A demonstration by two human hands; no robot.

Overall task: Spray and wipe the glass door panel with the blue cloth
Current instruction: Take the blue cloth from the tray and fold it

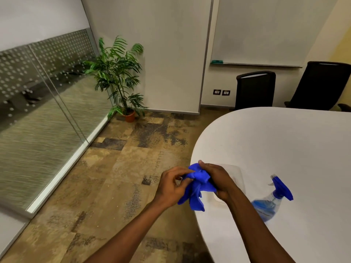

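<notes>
Both hands, left hand [171, 185] and right hand [218, 179], bunch the blue cloth [197, 185]; spray bottle [273, 198] lies untouched on the worktop [284, 141]; glass door panel [47, 111] seemingly unsprayed.

The cloth [197, 185] bunched in my fingers [182, 179] is a vivid royal blue. At three o'clock from it, the spray bottle [273, 200] is clear with blue liquid and a matching blue trigger head. The table [284, 149] is plain white. The floor [117, 168] is mottled tan with dark speckled patches. At ten o'clock, the glass panel [38, 103] carries a band of pale dots. The plant [117, 73] at twelve o'clock is green in a terracotta pot; the chairs [255, 90] are black.
</notes>
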